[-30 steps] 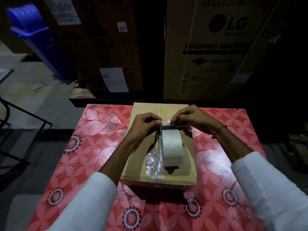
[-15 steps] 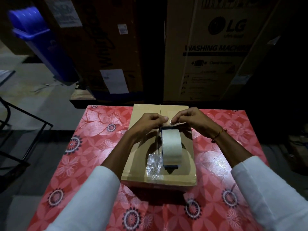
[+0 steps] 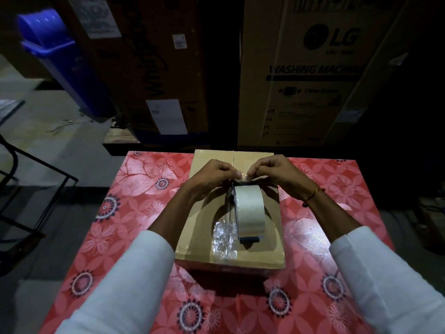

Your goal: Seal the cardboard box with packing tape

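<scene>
Tape roll [image 3: 249,210] on box [image 3: 192,239], box on table [image 3: 134,213], cartons [image 3: 301,92] behind

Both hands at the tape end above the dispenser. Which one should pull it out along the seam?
Probably right. The right hand pinches the clear tape end; the left hand sits beside the tape dispenser, placed to steady it on the cardboard box.

We read "LG" and "WASHING MACHINE" on the big carton [image 3: 313,75] behind the surface; its smaller print, and the white labels [image 3: 167,116] beside, are too blurred.
</scene>
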